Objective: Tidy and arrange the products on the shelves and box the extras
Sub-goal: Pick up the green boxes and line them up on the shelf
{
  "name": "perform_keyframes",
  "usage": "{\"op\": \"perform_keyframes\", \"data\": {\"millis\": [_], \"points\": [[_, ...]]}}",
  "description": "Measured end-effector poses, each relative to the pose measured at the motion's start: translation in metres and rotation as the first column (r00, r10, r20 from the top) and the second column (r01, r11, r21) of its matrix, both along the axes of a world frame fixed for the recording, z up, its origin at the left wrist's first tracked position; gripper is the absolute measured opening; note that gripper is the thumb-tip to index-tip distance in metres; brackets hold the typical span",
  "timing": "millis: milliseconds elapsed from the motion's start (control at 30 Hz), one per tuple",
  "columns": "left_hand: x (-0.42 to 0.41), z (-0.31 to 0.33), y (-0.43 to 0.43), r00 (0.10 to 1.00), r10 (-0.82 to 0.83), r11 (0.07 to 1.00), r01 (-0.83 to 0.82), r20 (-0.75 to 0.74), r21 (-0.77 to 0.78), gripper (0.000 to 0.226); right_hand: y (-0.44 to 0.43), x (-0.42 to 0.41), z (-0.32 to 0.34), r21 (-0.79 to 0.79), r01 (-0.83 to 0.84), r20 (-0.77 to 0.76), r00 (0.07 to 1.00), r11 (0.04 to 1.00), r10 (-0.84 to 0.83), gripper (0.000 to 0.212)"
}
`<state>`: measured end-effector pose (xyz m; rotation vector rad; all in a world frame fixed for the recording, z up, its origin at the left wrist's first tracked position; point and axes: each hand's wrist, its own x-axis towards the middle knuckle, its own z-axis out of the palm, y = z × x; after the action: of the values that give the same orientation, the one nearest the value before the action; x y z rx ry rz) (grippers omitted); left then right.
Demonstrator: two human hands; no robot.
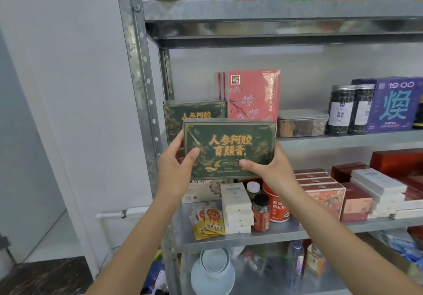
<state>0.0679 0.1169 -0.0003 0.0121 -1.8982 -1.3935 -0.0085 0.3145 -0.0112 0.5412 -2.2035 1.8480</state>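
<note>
Both forearms reach up and forward to the galvanised metal shelf rack (146,81). The left hand (175,164) and right hand (266,167) grip a flat dark green cardboard box with gold lettering (229,149) by its lower corners — thumbs across the front face, fingers curled behind. The box is upright in the air, just in front of a matching green box (194,113) and a pink blossom-printed box (253,95) standing on the middle shelf.

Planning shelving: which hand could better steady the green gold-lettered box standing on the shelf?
Probably left. The left hand grips the held green carton at its left edge, beside the standing box; the right hand holds its far lower corner.
</note>
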Motion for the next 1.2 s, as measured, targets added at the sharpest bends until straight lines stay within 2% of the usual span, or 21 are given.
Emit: {"op": "perform_keyframes", "data": {"millis": [133,200,300,367,433,500,567,633,667,733,833,900,967,1033,1133,1200], "points": [[-0.023,0.017,-0.012,0.982,0.184,0.980,-0.186,-0.031,-0.067,0.041,-0.034,-0.030,0.020,0.026,0.072,-0.063,0.996,0.997,-0.070,0.069],[-0.036,0.031,-0.017,0.971,0.236,0.967,-0.239,-0.046,-0.084,0.044,-0.050,-0.049,0.031,0.032,0.121,-0.068,0.991,0.992,-0.118,0.071],[-0.054,0.052,-0.019,0.952,0.296,0.942,-0.304,-0.074,-0.142,0.074,-0.071,-0.074,0.045,0.035,0.138,-0.051,0.989,0.990,-0.136,0.058],[-0.065,0.058,-0.019,0.945,0.307,0.911,-0.326,-0.110,-0.252,0.093,-0.081,-0.086,0.048,0.049,0.163,-0.069,0.985,0.985,-0.160,0.052],[-0.080,0.060,-0.021,0.936,0.343,0.847,-0.344,-0.077,-0.405,0.096,-0.089,-0.094,0.045,0.086,0.199,-0.098,0.977,0.976,-0.191,0.052],[-0.090,0.058,-0.027,0.897,0.442,0.775,-0.393,-0.020,-0.495,0.080,-0.094,-0.098,0.038,0.179,0.253,-0.144,0.963,0.951,-0.229,0.054],[-0.098,0.052,-0.035,0.821,0.550,0.616,-0.522,-0.152,-0.590,0.061,-0.094,-0.099,0.031,0.307,0.371,-0.279,0.916,0.877,-0.290,0.066],[-0.105,0.049,-0.041,0.808,0.492,0.472,-0.561,-0.324,-0.680,0.050,-0.093,-0.103,0.027,0.369,0.518,-0.482,0.816,0.772,-0.318,0.091],[-0.109,0.050,-0.042,0.835,0.438,0.448,-0.524,-0.333,-0.724,0.051,-0.093,-0.105,0.026,0.381,0.578,-0.565,0.763,0.722,-0.313,0.100],[-0.119,0.055,-0.043,0.904,0.371,0.449,-0.375,-0.212,-0.811,0.064,-0.091,-0.110,0.025,0.387,0.646,-0.669,0.688,0.658,-0.281,0.108],[-0.135,0.061,-0.043,0.921,0.372,0.469,-0.289,-0.110,-0.835,0.075,-0.087,-0.118,0.021,0.473,0.630,-0.692,0.699,0.615,-0.184,0.111],[-0.140,0.064,-0.045,0.930,0.354,0.525,-0.285,-0.100,-0.802,0.070,-0.080,-0.126,0.019,0.488,0.597,-0.711,0.695,0.637,-0.107,0.102],[-0.144,0.067,-0.049,0.938,0.338,0.546,-0.257,-0.071,-0.797,0.070,-0.065,-0.134,0.029,0.426,0.549,-0.741,0.668,0.720,-0.071,0.089],[-0.147,0.073,-0.053,0.939,0.342,0.546,-0.224,-0.029,-0.807,0.073,-0.049,-0.148,0.049,0.310,0.557,-0.789,0.603,0.770,-0.119,0.079],[-0.150,0.077,-0.056,0.920,0.392,0.494,-0.230,-0.022,-0.839,0.070,-0.028,-0.166,0.091,0.239,0.678,-0.841,0.502,0.695,-0.201,0.078],[-0.150,0.078,-0.058,0.912,0.408,0.480,-0.247,-0.035,-0.842,0.071,-0.018,-0.174,0.113,0.269,0.701,-0.835,0.512,0.661,-0.203,0.077]]}}
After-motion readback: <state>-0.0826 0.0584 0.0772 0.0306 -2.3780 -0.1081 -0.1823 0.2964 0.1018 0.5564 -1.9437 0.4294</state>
